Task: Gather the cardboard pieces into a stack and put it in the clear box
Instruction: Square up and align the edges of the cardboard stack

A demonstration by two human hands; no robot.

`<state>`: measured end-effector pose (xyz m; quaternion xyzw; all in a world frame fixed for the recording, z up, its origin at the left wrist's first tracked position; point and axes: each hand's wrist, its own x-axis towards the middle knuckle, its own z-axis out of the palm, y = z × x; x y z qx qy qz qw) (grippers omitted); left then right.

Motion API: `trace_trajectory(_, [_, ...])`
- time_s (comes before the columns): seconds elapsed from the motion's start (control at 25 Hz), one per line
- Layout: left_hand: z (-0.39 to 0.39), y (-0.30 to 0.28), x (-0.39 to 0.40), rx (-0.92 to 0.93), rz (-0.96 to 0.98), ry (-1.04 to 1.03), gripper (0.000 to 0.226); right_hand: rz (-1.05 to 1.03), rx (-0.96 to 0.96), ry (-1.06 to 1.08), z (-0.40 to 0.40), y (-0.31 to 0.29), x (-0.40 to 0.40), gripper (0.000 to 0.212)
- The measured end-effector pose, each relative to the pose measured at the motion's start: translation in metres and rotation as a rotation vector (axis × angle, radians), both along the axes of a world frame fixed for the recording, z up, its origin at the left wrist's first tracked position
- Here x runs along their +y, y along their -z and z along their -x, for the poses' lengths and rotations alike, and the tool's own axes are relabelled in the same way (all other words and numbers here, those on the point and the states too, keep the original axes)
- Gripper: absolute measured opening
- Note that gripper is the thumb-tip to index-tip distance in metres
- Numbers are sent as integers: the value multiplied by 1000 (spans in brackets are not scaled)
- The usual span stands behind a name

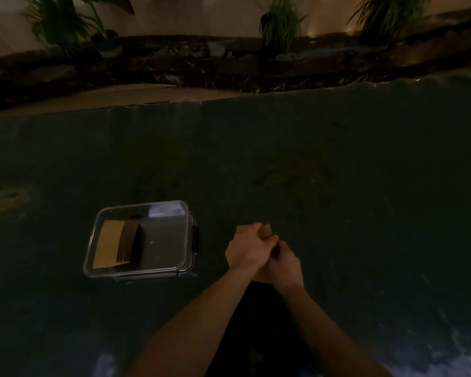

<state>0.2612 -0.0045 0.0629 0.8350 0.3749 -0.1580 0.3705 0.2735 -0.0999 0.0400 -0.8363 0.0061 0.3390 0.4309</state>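
Head view: both hands [264, 254] clamp the cardboard stack [265, 231]; clear box [185, 263] sits left, nearer the left hand [244, 250].

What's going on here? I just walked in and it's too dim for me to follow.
A person is gathering cardboard pieces between both hands, the left hand and right hand pressed together around them above a dark table. To their left sits the clear box, open, with a stack of cardboard already leaning inside at its left end. The pieces in the hands have not gone in yet.
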Motion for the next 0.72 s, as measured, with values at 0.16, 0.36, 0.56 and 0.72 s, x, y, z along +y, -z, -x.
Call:
trace_trajectory(0.16, [-2, 19, -2, 81, 83, 45, 63, 29, 40, 103, 2, 20, 1, 8])
trace_trajectory(0.36, [15, 45, 12, 38, 372, -292, 27, 9, 115, 227, 11, 35, 5, 43])
trace_trajectory(0.56, [22, 54, 12, 24, 377, -315, 25, 23, 167, 247, 15, 39, 8, 46])
trace_trajectory(0.72, [24, 54, 12, -2, 348, -329, 33, 9, 187, 242, 14, 42, 8, 45])
